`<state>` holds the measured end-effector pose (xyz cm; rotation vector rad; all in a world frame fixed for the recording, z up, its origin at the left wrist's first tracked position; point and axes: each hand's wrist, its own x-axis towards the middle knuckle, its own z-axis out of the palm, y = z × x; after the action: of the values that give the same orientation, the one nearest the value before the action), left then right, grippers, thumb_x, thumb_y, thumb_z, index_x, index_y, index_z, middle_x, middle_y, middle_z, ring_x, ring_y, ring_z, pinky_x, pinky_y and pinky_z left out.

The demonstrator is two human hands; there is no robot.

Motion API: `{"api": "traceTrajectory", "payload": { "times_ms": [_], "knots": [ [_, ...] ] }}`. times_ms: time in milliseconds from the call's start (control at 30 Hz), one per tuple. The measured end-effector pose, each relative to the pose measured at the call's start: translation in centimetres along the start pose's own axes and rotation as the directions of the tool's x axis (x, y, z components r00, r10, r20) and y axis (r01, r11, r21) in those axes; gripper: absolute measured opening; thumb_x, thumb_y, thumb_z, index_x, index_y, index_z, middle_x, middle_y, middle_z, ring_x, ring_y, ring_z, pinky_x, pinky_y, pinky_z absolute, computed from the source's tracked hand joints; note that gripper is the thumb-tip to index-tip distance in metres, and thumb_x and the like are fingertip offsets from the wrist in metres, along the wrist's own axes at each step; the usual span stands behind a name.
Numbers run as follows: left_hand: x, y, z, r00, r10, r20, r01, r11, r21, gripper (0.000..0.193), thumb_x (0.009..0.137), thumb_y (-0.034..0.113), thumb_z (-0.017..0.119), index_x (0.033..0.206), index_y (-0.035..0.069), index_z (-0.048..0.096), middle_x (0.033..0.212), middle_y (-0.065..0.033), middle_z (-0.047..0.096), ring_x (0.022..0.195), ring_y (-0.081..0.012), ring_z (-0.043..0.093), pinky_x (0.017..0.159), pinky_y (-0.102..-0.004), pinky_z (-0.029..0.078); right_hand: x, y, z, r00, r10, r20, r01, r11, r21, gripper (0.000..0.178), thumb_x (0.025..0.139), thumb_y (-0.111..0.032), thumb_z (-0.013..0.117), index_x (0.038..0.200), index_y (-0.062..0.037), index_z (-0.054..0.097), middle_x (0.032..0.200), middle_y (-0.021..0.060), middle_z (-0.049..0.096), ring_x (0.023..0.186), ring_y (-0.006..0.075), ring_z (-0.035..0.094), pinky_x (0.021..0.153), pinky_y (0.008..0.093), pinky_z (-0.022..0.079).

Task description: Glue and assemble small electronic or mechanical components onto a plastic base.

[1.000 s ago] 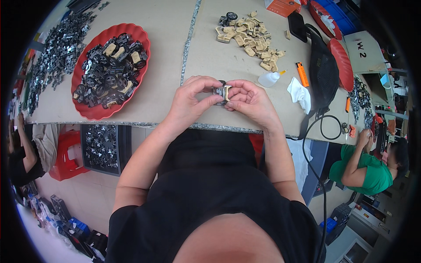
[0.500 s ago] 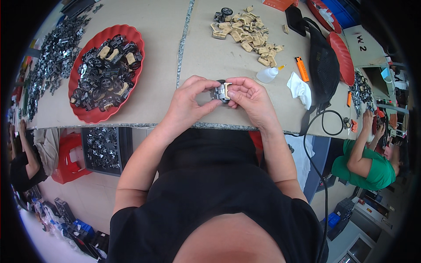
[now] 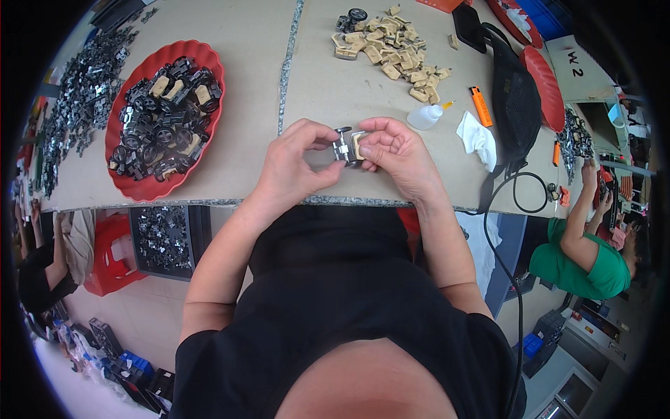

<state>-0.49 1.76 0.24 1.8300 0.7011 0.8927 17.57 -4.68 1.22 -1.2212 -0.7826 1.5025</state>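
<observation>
Just above the table's front edge, my left hand (image 3: 294, 162) pinches a small toy car chassis (image 3: 340, 149) between thumb and index finger, at its wheel sides. The chassis is dark and silvery with black wheels. On its right side, my right hand (image 3: 399, 159) grips a tan car-body piece (image 3: 358, 146) with thumb and curled fingers. The tan piece lies against the chassis; whether the two are joined I cannot tell. My right fingers partly hide it.
On the left stands a red scalloped tray (image 3: 218, 91) of chassis and tan pieces, beside heaped metal parts (image 3: 80, 105). Farther off lie loose tan pieces (image 3: 391, 49). Rightward are a white dropper bottle (image 3: 423, 117), orange lighter-like object (image 3: 481, 106), tissue (image 3: 477, 142), and black bag (image 3: 515, 105).
The chassis has turned slightly in my fingers, so its upper wheel shows more. My left finger and thumb have shifted a little to the left along it.
</observation>
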Motion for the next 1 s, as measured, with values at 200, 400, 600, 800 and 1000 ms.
{"api": "traceTrajectory", "payload": {
  "times_ms": [200, 400, 600, 800, 1000],
  "knots": [
    [-0.4, -0.4, 0.1, 0.998, -0.055, -0.023, 0.048, 0.971, -0.233, 0.03, 0.065, -0.006, 0.068, 0.094, -0.002, 0.058, 0.098, -0.008, 0.049, 0.088, -0.015, 0.058, 0.077, -0.0256, 0.055, 0.5, -0.1, 0.1, 0.999, 0.043, 0.008, -0.043, 0.999, 0.012, 0.023, 0.08, 0.0, 0.062, 0.102, 0.0002, 0.054, 0.081, 0.0048, 0.061, 0.064, 0.007, 0.057, 0.057, 0.0176, 0.046],
    [-0.4, -0.5, 0.1, 0.997, -0.059, -0.048, 0.044, 0.961, -0.271, 0.029, 0.067, -0.006, 0.069, 0.093, -0.002, 0.058, 0.099, -0.0075, 0.046, 0.089, -0.0151, 0.058, 0.078, -0.0256, 0.055, 0.9, -0.3, -0.1, 0.995, 0.092, 0.028, -0.093, 0.995, 0.031, 0.019, 0.079, -0.002, 0.063, 0.097, 0.0001, 0.056, 0.078, 0.0058, 0.062, 0.064, 0.0085, 0.058, 0.058, 0.0187, 0.048],
    [-0.6, -0.6, -0.2, 0.996, -0.091, 0.02, 0.093, 0.941, -0.326, 0.035, 0.068, -0.013, 0.064, 0.099, -0.003, 0.053, 0.106, -0.0082, 0.041, 0.094, -0.0165, 0.056, 0.084, -0.0279, 0.052, 1.0, -0.3, 0.2, 0.995, 0.094, 0.012, -0.094, 0.996, -0.003, 0.018, 0.079, 0.0, 0.063, 0.096, 0.0009, 0.056, 0.079, 0.0058, 0.062, 0.062, 0.0074, 0.058, 0.057, 0.0175, 0.047],
    [-0.5, -0.8, -0.1, 0.995, -0.093, -0.02, 0.078, 0.922, -0.379, 0.031, 0.069, -0.008, 0.067, 0.097, -0.002, 0.056, 0.102, -0.0075, 0.046, 0.09, -0.0154, 0.058, 0.079, -0.0262, 0.054, 1.0, -0.5, 0.9, 0.998, 0.059, -0.019, -0.06, 0.997, -0.04, 0.018, 0.08, 0.0, 0.062, 0.097, 0.0014, 0.057, 0.08, 0.0064, 0.062, 0.063, 0.0076, 0.058, 0.057, 0.0178, 0.047],
    [-0.5, -0.9, -0.1, 0.992, -0.126, -0.009, 0.113, 0.917, -0.382, 0.031, 0.069, -0.008, 0.067, 0.098, -0.001, 0.056, 0.103, -0.007, 0.046, 0.093, -0.0144, 0.056, 0.079, -0.0255, 0.054, 1.0, -0.2, 0.6, 0.998, 0.056, -0.01, -0.056, 0.998, -0.004, 0.018, 0.08, -0.001, 0.062, 0.097, 0.0017, 0.057, 0.081, 0.0061, 0.062, 0.064, 0.0076, 0.058, 0.058, 0.0184, 0.047]
  ]
}}
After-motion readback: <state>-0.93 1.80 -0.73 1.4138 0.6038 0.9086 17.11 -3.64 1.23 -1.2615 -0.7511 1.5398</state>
